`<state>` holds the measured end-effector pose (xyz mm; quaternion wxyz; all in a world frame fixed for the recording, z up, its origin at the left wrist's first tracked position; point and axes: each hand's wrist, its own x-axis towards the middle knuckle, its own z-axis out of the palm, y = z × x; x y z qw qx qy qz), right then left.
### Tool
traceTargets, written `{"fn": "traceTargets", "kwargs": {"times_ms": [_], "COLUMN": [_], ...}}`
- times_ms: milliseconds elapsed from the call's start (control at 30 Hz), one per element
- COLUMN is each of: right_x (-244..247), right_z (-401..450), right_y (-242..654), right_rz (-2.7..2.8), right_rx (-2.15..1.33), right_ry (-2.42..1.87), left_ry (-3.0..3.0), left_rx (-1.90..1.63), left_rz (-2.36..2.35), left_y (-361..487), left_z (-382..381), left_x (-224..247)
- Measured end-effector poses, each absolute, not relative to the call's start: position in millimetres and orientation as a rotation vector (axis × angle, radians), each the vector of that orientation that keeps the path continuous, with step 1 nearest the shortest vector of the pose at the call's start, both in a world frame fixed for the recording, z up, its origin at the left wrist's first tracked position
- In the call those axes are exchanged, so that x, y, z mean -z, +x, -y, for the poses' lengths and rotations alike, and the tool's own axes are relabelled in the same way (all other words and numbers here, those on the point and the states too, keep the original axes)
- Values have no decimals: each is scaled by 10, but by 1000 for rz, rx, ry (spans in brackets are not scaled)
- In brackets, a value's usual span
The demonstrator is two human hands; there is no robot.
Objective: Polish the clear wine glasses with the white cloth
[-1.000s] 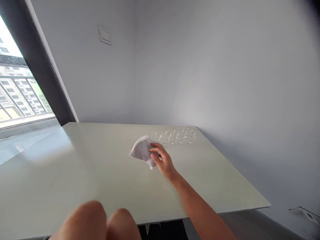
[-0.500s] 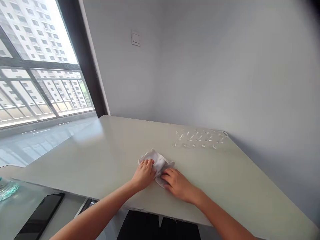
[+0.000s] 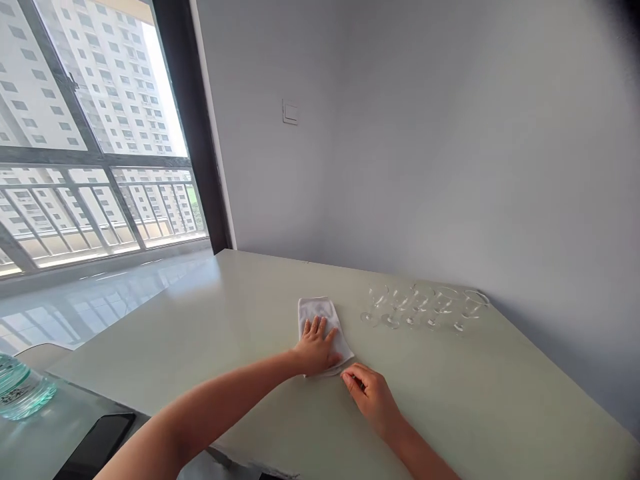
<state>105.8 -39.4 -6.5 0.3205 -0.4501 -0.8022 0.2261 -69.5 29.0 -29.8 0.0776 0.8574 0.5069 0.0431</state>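
A white cloth (image 3: 316,308) lies fairly flat on the pale table (image 3: 240,313), in front of me. Pressed down on its middle is my left hand (image 3: 317,347), palm down with the fingers spread. My right hand (image 3: 367,393) is at the cloth's near right corner, thumb and forefinger pinched together on the corner's edge. Several clear stemmed glasses (image 3: 443,310) stand in a group at the back right of the table, away from both hands.
A clear bottle (image 3: 27,393) and a black phone (image 3: 97,447) lie on a lower surface at the left. Grey walls (image 3: 425,133) rise behind the table, with a light switch (image 3: 290,113). A large window (image 3: 95,160) is at the left.
The cloth has gone from crumpled to flatter. My left hand has spread open on it, and my right hand has moved to its near right corner. The view has shifted.
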Motion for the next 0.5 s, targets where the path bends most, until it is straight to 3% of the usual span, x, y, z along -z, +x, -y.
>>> {"fn": "traceTargets", "kwargs": {"times_ms": [267,500], "right_x": [327,345], "right_z": [365,337], "right_y": [1036,1078], "right_rz": [2101,2060], "right_rx": [-553,-598], "right_ry": [-1289,-1309], "left_ry": [2440,2040], "left_rx": [-16,24], "left_rz": [-1833,-2305], "left_y": [-1169,-2639], "left_z": [-1581,-1566], "left_x": [190,39]}}
